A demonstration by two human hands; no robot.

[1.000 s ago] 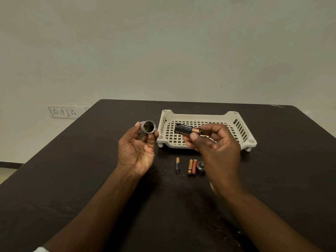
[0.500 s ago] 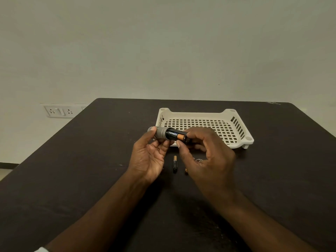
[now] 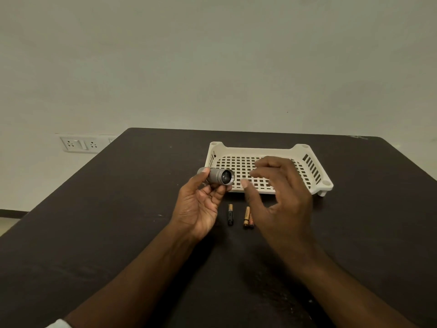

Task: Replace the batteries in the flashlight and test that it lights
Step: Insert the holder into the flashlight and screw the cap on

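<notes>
My left hand (image 3: 198,207) holds a short grey flashlight body (image 3: 218,177) by thumb and fingers, lying sideways with its open end turned to the right. The battery holder sits inside it, dark in the opening. My right hand (image 3: 281,197) hovers just right of the flashlight with fingers spread and nothing in it. Three loose batteries lie on the table below: one black-and-copper battery (image 3: 230,214) alone, and a pair of batteries (image 3: 247,217) side by side, partly behind my right hand. The tail cap is hidden.
A white slotted plastic tray (image 3: 312,170) stands on the dark table (image 3: 118,209) behind my hands. A wall socket panel (image 3: 79,143) is at the left, beyond the table edge.
The battery holder went from my right hand into the flashlight body. My right hand let go and drew back to the right, fingers spread.
</notes>
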